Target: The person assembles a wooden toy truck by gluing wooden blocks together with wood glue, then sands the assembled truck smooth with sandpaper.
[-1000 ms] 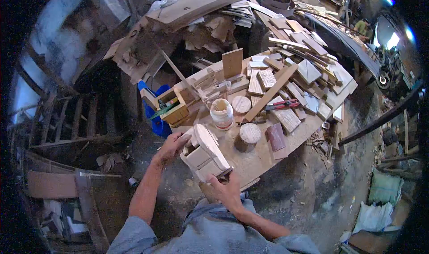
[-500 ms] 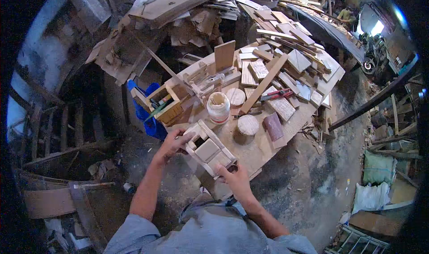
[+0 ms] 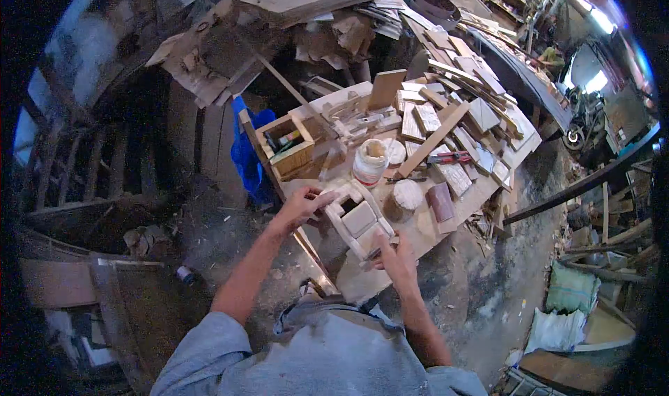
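Both hands grip a small pale wooden frame (image 3: 359,219), which has a rounded block in its middle and a dark gap beside that block. My left hand (image 3: 306,209) is closed on its upper left corner. On the lower right end, my right hand (image 3: 395,255) holds it with the thumb on top; some fingers are hidden underneath. Just beyond the frame stands an open white jar (image 3: 369,165) with pale residue round its mouth. A round wooden block (image 3: 407,197) and a reddish-brown block (image 3: 440,202) lie to its right on the workbench (image 3: 418,239).
Wood offcuts (image 3: 456,135) are heaped at the back right, with a red-handled tool (image 3: 449,158) among them. A wooden box (image 3: 289,149) holding tools stands left, near blue cloth (image 3: 249,159). A dark bar (image 3: 578,181) crosses the right side.
The view has shifted, so the bench sits further right. Both hands still hold the wooden frame, which is turned slightly and sits nearer the jar.
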The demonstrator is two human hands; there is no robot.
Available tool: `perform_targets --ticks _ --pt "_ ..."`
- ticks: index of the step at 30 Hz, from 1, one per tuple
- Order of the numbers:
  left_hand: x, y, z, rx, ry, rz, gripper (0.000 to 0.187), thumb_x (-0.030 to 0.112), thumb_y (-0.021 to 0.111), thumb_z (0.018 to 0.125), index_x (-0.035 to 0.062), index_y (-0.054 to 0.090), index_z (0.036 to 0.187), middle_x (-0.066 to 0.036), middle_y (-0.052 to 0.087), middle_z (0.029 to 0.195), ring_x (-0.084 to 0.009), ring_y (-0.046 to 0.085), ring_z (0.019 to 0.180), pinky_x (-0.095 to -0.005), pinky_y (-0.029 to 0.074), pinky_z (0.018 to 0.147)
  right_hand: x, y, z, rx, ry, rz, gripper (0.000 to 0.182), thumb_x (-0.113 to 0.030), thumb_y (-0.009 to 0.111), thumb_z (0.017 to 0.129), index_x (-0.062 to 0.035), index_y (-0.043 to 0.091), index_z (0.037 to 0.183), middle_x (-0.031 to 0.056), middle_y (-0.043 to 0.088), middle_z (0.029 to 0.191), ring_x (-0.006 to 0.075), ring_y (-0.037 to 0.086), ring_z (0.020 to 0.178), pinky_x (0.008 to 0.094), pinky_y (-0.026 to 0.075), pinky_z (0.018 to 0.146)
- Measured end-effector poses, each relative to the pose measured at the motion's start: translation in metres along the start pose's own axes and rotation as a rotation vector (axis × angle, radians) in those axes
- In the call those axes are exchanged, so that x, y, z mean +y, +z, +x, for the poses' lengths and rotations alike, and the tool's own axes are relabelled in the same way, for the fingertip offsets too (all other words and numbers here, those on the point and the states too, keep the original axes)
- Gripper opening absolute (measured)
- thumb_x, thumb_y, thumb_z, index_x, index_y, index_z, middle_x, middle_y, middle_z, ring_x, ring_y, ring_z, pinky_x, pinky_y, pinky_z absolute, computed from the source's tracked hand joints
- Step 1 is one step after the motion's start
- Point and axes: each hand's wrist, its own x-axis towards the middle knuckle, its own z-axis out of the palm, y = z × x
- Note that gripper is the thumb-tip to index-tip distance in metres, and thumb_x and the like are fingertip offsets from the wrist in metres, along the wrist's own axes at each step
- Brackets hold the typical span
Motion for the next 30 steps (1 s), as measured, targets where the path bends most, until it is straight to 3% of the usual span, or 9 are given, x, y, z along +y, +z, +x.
perform_targets --ticks 1,7,17,19,21,24,25,28,30 --pt "-0.012 -0.002 0.008 -0.003 0.153 0.032 0.067 0.054 0.077 0.083 -0.0040 0.066 0.116 -0.012 0.068 0.104 -0.0197 0.066 0.090 -0.0345 0.058 0.070 -0.003 0.000 -0.001 -0.008 0.001 -0.014 0.060 -0.038 0.066 0.097 0.0074 0.048 0.132 0.0178 0.070 0.085 0.0186 0.069 0.057 0.0280 0.055 0.048" --pt "-0.021 -0.001 0.004 0.090 0.109 0.109 0.072 0.058 0.076 0.082 -0.0063 0.066 0.112 -0.013 0.069 0.098 -0.0204 0.065 0.087 -0.0331 0.052 0.078 -0.015 0.004 -0.004 0.015 0.019 -0.123 0.064 -0.047 0.064 0.096 0.0095 0.052 0.125 0.0181 0.069 0.083 0.0182 0.067 0.052 0.0276 0.052 0.045" --pt "0.008 -0.002 -0.022 0.087 0.132 0.133 0.071 0.059 0.075 0.083 -0.0048 0.066 0.112 -0.010 0.067 0.098 -0.0175 0.063 0.085 -0.0318 0.052 0.072 0.036 0.004 0.036 0.141 -0.082 -0.484 0.062 -0.054 0.058 0.098 0.0070 0.062 0.109 0.0107 0.065 0.067 0.0161 0.061 0.047 0.0315 0.048 0.045" --pt "-0.002 -0.006 -0.015 0.067 0.105 0.163 0.066 0.057 0.072 0.087 -0.0033 0.066 0.114 -0.010 0.067 0.100 -0.0167 0.063 0.084 -0.0316 0.052 0.071 0.032 0.003 0.030 0.127 -0.030 -0.424 0.061 -0.053 0.056 0.099 0.0067 0.063 0.107 0.0156 0.065 0.074 0.0235 0.063 0.063 0.0366 0.049 0.057" --pt "-0.011 -0.012 -0.011 0.050 0.081 0.029 0.060 0.054 0.067 0.092 -0.0005 0.065 0.116 -0.010 0.067 0.099 -0.0155 0.063 0.082 -0.0320 0.053 0.070 -0.029 0.006 -0.005 0.107 0.137 -0.270 0.058 -0.051 0.054 0.100 0.0063 0.064 0.107 0.0269 0.068 0.090 0.0384 0.068 0.095 0.0467 0.051 0.082" --pt "-0.027 -0.031 -0.018 0.077 0.059 -0.167 0.051 0.049 0.062 0.097 0.0031 0.065 0.118 -0.008 0.067 0.098 -0.0142 0.064 0.078 -0.0313 0.053 0.064 0.017 -0.014 0.016 0.198 -0.167 -0.327 0.053 -0.049 0.053 0.101 0.0024 0.064 0.110 0.0214 0.068 0.087 0.0316 0.069 0.082 0.0409 0.052 0.073" --pt "-0.033 -0.037 -0.022 0.095 0.057 -0.232 0.048 0.047 0.060 0.098 0.0042 0.066 0.118 -0.008 0.067 0.098 -0.0139 0.064 0.076 -0.0308 0.053 0.061 0.023 -0.022 0.018 0.221 -0.207 -0.335 0.046 -0.044 0.056 0.101 -0.0010 0.065 0.113 0.0146 0.067 0.083 0.0220 0.065 0.073 0.0345 0.052 0.067" --pt "-0.032 -0.045 -0.055 0.294 -0.021 -0.328 0.044 0.047 0.060 0.098 0.0068 0.066 0.115 -0.006 0.067 0.099 -0.0130 0.064 0.070 -0.0278 0.051 0.053 -0.022 -0.028 -0.014 0.236 -0.258 -0.199 0.038 -0.036 0.057 0.103 -0.0026 0.063 0.119 0.0032 0.063 0.080 0.0090 0.056 0.067 0.0277 0.045 0.060" --pt "-0.071 -0.050 -0.061 0.382 -0.009 -0.334 0.039 0.043 0.062 0.098 0.0072 0.066 0.112 -0.004 0.068 0.094 -0.0117 0.063 0.067 -0.0256 0.048 0.051 -0.008 -0.041 -0.009 0.261 -0.298 -0.189 0.036 -0.032 0.063 0.099 -0.0014 0.064 0.118 0.0099 0.066 0.088 0.0159 0.063 0.081 0.0309 0.053 0.067"
